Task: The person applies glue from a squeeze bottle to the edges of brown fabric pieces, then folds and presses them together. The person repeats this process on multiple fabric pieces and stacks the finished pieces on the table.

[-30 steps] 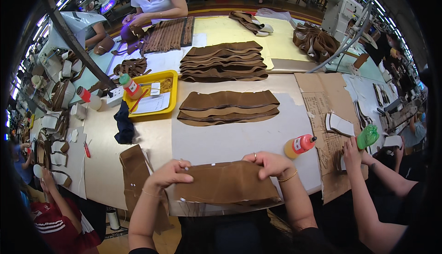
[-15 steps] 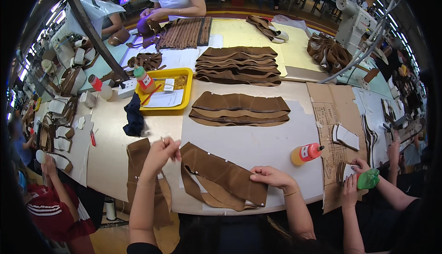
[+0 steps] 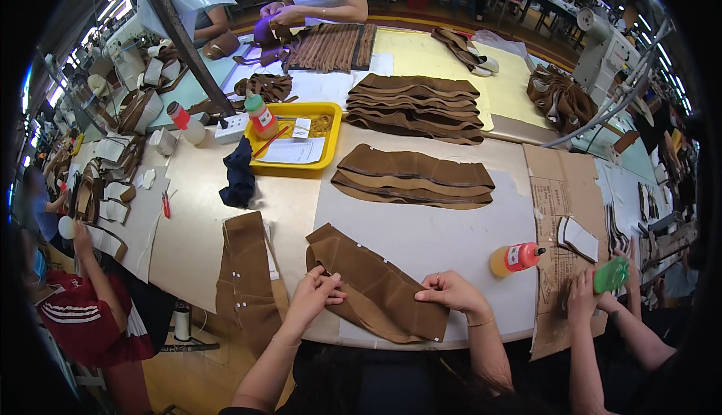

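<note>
A long brown leather-like strip (image 3: 380, 276), doubled over with small white marks along its edges, lies at a slant on the pale sheet before me. My right hand (image 3: 455, 295) pinches its right part between thumb and fingers. At its left end my left hand (image 3: 317, 295) is closed, fingertips on the near edge, partly hiding that edge. Left of it, another brown strip (image 3: 247, 276) with white marks droops over the table's front edge. Beyond my hands rests a small stack of brown strips (image 3: 414, 176).
Farther off is a larger stack of brown strips (image 3: 414, 107). A yellow tray (image 3: 331, 156) holds a bottle and paper; a dark blue cloth (image 3: 238, 174) lies beside it. At right stand an orange-capped bottle (image 3: 515, 258) and cardboard (image 3: 549, 189), near a co-worker's hands (image 3: 583, 298).
My left hand has come down from above the table onto the strip's left end. My right hand keeps hold of the right part. The whole view has shifted slightly.
</note>
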`<state>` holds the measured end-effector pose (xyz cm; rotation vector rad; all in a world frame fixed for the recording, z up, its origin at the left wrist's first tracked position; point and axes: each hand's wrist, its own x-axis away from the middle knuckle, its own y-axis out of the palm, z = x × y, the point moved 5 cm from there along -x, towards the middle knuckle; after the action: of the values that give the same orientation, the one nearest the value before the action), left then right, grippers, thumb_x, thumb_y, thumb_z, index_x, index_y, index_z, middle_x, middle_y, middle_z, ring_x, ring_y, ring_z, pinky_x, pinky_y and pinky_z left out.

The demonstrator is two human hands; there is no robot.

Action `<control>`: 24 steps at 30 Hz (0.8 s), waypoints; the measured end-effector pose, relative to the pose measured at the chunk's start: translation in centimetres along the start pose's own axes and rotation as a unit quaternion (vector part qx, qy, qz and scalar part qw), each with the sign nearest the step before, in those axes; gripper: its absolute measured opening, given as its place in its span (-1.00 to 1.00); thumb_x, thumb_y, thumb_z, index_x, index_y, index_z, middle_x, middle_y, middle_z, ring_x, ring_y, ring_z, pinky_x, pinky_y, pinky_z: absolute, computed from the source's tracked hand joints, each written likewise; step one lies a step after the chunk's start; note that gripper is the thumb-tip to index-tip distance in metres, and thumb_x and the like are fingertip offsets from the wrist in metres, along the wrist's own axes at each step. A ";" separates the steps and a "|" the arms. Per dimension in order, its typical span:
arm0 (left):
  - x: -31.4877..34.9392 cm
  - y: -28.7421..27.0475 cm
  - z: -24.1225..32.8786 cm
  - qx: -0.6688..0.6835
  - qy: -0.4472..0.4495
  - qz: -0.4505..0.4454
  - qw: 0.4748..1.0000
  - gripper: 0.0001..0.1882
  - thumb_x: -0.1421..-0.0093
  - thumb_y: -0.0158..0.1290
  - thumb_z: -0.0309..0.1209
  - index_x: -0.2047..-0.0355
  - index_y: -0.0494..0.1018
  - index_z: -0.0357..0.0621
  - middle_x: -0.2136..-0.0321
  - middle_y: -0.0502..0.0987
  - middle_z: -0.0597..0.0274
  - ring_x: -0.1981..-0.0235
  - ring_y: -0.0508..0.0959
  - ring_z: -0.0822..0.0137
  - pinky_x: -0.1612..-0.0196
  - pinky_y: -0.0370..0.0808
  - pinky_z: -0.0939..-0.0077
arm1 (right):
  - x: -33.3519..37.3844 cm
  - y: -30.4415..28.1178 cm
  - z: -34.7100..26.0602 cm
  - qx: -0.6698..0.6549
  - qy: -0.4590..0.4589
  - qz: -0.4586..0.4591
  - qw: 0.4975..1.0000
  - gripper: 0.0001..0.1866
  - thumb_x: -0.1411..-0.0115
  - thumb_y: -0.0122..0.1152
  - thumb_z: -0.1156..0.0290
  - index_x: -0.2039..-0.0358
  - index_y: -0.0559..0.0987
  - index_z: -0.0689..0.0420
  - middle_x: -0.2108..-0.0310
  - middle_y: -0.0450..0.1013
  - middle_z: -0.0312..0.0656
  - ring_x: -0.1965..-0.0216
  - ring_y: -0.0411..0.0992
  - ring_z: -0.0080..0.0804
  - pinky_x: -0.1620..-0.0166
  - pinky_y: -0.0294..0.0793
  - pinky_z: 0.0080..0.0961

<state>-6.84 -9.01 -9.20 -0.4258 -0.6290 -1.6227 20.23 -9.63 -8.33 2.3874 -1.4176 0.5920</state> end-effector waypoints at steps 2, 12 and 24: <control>-1.1 0.3 0.2 -0.067 -0.023 -0.018 0.997 -0.62 -0.19 0.02 -0.30 0.15 0.28 -0.39 0.42 0.48 0.13 0.27 0.50 0.41 0.30 0.50 0.59 | 0.1 0.3 -0.2 0.015 -0.012 0.006 1.000 -0.72 -0.08 0.26 0.25 0.62 0.44 0.13 0.70 0.20 -0.55 0.63 0.07 -0.79 0.60 0.06 -0.73; 4.5 1.2 5.7 0.405 0.007 -0.027 0.914 -0.71 -0.17 -0.16 -0.31 0.28 0.44 -0.27 0.35 0.54 0.09 0.29 0.54 0.23 0.12 0.45 0.41 | 0.6 -1.9 3.0 -0.045 -0.001 0.123 0.991 -0.75 -0.25 -0.02 0.28 0.42 0.48 0.21 0.55 0.34 -0.46 0.49 0.22 -0.74 0.38 0.29 -0.73; 12.4 -5.8 15.9 0.280 0.432 -0.330 0.791 -0.44 -0.24 -0.25 -0.22 -0.14 0.06 -0.37 -0.11 0.19 -0.22 0.77 0.28 0.54 0.81 0.20 0.74 | 1.7 -2.6 3.3 0.047 -0.049 0.098 0.993 -0.77 -0.12 0.19 0.36 0.28 0.51 0.25 0.48 0.44 -0.37 0.42 0.32 -0.69 0.29 0.36 -0.67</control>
<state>-15.66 -8.48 9.78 1.0577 -0.5149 -1.9181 23.88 -11.26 -10.48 2.3960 -1.7159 0.6086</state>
